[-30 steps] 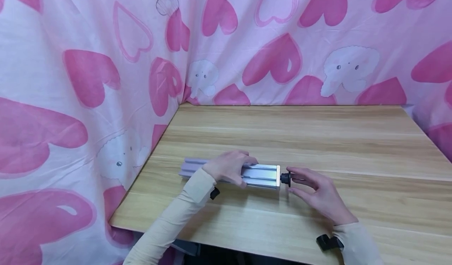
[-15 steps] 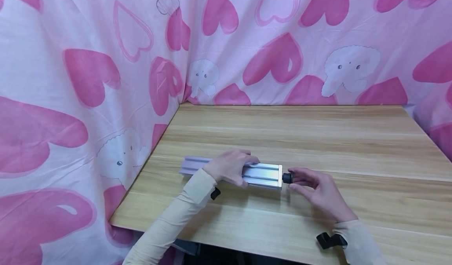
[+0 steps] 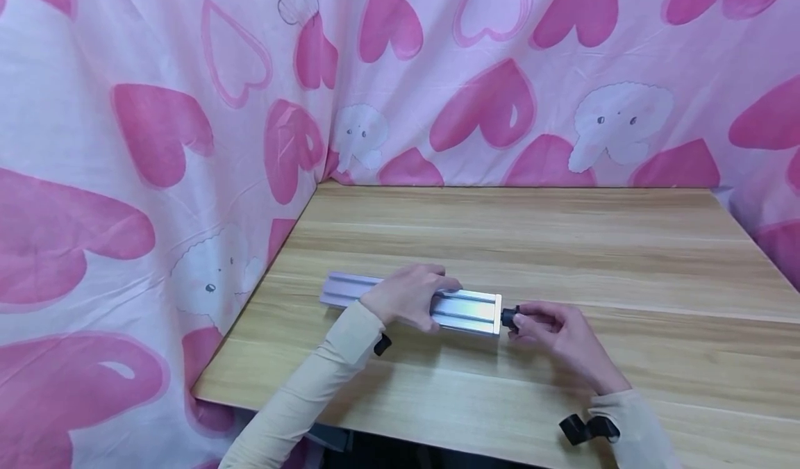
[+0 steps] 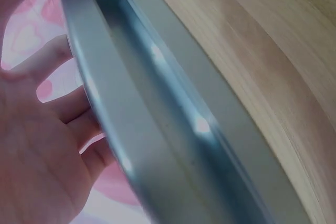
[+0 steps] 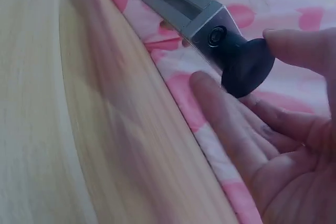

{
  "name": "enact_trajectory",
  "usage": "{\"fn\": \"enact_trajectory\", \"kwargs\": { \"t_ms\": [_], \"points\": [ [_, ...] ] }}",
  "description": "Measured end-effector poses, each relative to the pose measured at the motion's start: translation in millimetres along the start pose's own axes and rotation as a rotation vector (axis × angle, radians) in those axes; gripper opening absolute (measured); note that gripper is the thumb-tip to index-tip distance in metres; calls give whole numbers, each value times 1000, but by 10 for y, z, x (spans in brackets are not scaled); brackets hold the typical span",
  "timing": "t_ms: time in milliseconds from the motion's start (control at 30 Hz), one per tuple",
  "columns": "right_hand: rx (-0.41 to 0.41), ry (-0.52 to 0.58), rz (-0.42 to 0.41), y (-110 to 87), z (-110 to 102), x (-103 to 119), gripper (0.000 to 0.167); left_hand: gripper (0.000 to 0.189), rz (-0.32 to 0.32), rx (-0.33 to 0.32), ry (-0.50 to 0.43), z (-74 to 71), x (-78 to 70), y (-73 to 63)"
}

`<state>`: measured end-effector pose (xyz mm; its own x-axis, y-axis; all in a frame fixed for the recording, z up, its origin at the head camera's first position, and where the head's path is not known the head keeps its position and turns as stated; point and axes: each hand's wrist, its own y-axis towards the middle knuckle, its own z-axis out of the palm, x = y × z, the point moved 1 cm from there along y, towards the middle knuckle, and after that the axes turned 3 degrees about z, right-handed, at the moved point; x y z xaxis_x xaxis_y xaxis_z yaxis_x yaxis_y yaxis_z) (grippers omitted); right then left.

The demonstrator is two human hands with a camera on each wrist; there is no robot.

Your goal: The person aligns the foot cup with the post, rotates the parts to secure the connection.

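A silver aluminium extrusion profile (image 3: 469, 312), with slots along its length, is held lengthwise near the middle of the table. My left hand (image 3: 403, 294) grips it from above around its middle, fingers on the far side and thumb on the near side. From the profile's right end sticks out a black levelling foot (image 3: 509, 317). My right hand (image 3: 565, 331) pinches that foot between thumb and fingers. In the right wrist view the foot's round disc (image 5: 248, 69) has the thumb at its rim, and a small round hole (image 5: 217, 36) shows in the end plate beside it.
The wood-grain table (image 3: 562, 233) is backed and flanked by a pink heart-print curtain (image 3: 387, 31). Its front edge runs below both forearms. A black wrist mount (image 3: 587, 429) sits by the right sleeve.
My right hand's fingers have gone from spread around the foot to pinching it. The profile's right end has shifted slightly to the right, with my left hand still on it.
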<state>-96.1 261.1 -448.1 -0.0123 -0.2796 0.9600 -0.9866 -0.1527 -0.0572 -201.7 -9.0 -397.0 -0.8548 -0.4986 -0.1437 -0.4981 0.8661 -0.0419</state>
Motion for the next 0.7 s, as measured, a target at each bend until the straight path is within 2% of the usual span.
{"fn": "enact_trajectory", "kwargs": {
  "t_ms": [67,133,333,500,700],
  "points": [
    [0,-32,-58,-5,-1,-9,52,75,-1,6,-15,-5,8,-9],
    [-9,-77,-152,-8,-9,-13,55,75,-2,10,-43,-17,11,-17],
    [-81,-197,-384,1,4,18,62,77,-23,43,-124,-45,32,-41],
    [-102,-234,-455,-2,20,46,63,77,-20,50,-146,-38,49,-43],
    [-108,-245,-454,-12,19,53,61,80,-28,79,-178,-29,36,-41]
  ]
}}
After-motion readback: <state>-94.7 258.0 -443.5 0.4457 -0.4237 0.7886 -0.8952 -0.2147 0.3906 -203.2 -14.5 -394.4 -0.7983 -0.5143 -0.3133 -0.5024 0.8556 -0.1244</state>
